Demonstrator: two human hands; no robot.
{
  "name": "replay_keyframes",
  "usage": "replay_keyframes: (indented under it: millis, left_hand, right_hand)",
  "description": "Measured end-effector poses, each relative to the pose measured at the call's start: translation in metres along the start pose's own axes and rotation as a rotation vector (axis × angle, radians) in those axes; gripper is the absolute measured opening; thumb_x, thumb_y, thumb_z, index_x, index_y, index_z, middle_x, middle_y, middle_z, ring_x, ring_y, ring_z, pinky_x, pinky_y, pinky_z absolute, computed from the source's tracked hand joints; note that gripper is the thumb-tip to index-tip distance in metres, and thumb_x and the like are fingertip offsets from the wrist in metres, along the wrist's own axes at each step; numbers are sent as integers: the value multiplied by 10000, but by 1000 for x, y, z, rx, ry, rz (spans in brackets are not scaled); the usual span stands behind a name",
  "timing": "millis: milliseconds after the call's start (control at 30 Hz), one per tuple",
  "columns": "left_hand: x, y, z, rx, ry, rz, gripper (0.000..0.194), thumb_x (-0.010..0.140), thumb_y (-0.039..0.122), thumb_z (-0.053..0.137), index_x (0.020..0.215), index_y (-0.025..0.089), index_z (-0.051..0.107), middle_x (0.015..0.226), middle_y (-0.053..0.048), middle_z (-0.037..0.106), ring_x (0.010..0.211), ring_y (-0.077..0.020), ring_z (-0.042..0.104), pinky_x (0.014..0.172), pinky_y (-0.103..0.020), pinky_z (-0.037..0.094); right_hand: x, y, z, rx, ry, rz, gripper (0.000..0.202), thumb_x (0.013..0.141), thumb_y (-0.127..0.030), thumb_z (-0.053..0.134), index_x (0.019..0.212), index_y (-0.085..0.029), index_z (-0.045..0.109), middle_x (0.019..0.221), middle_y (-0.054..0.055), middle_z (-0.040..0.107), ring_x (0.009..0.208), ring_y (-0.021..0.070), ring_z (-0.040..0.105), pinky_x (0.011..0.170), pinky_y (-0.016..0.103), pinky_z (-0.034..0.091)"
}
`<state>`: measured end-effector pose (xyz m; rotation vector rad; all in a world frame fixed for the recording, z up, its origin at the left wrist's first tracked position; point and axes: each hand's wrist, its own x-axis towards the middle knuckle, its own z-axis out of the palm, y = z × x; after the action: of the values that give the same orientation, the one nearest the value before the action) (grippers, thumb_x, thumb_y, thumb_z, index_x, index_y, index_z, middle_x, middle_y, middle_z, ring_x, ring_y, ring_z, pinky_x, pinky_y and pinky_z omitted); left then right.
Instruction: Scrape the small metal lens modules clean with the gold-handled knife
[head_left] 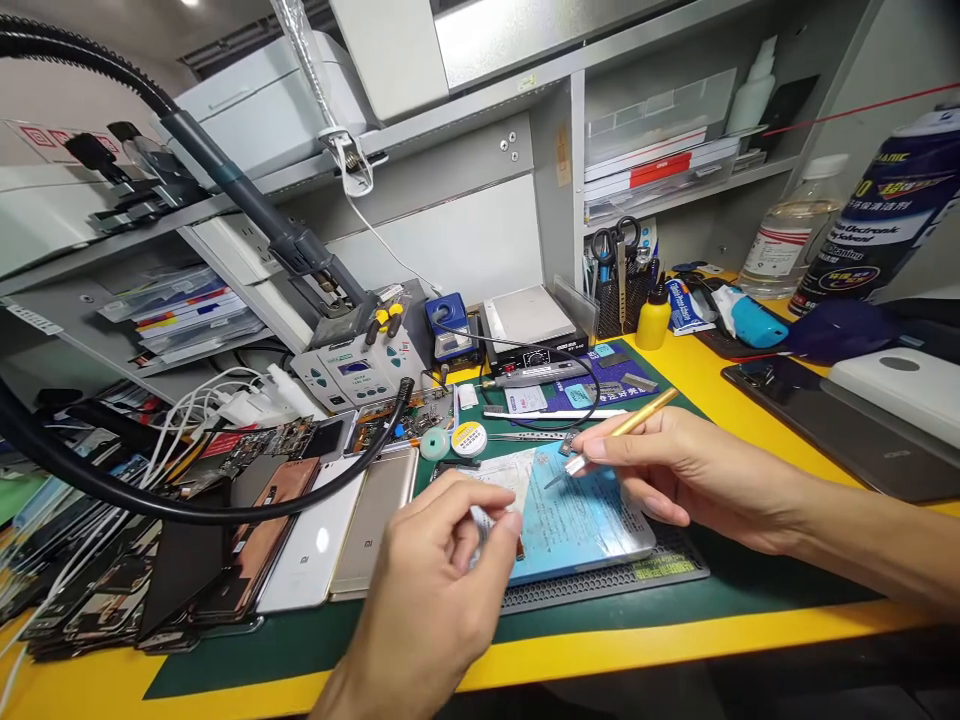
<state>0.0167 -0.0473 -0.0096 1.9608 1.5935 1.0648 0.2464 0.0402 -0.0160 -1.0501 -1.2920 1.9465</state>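
My right hand (667, 470) grips a craft knife (641, 413) with a gold handle, its thin blade angled down to the left over a flat blue printed surface (585, 530). My left hand (442, 570) is at the near left of that surface, thumb and index finger curled close together. A small brownish piece (520, 548) shows beside the left thumb. What the fingertips pinch, if anything, is too small to name. Under the hands, a whitish sheet (495, 470) covers the left part of the blue surface. A small dark part (568, 443) sits near its back edge.
Phones, among them a white phone (307, 550), lie at left beside a stack of phone parts (112, 590). A black flexible hose (225, 515) arches over them. Behind are a soldering station (360, 370), round tins and a yellow bottle (654, 318). A spray can (877, 220) stands right.
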Motion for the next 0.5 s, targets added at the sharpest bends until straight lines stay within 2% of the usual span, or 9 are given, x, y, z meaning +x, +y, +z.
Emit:
replay_keyframes:
  millis: [133, 233, 400, 500]
  left_hand:
    - [12, 5, 21, 0, -12, 6, 115, 901, 276, 655, 984, 217, 708, 795, 14, 614, 524, -79, 405, 500, -236, 363]
    - [14, 8, 27, 36, 22, 53, 76, 907, 240, 641, 891, 201, 704, 732, 25, 587, 518, -79, 370, 505, -248, 328]
    - [15, 13, 25, 26, 30, 121, 156, 923, 185, 608, 774, 183, 652, 720, 24, 603, 512, -70, 360, 484, -245, 303]
    - [7, 10, 15, 32, 42, 124, 151, 925, 175, 614, 779, 192, 649, 714, 23, 612, 530, -75, 416, 492, -236, 333]
  right_hand:
    - [-2, -2, -2, 28, -55, -23, 347, 840, -446, 792, 825, -114, 692, 421, -70, 457, 345, 27, 319, 375, 170, 176]
    - [-4, -3, -3, 40, -88, -30, 316, 859, -424, 777, 825, -122, 692, 424, -70, 471, 342, 26, 330, 373, 163, 173]
    - [-6, -2, -1, 43, -86, -26, 317, 817, -413, 809, 827, -114, 706, 413, -69, 474, 340, 28, 326, 360, 158, 193]
    - [-7, -5, 0, 40, -56, -28, 326, 781, -414, 831, 824, -110, 722, 406, -64, 469, 344, 36, 328, 358, 163, 213]
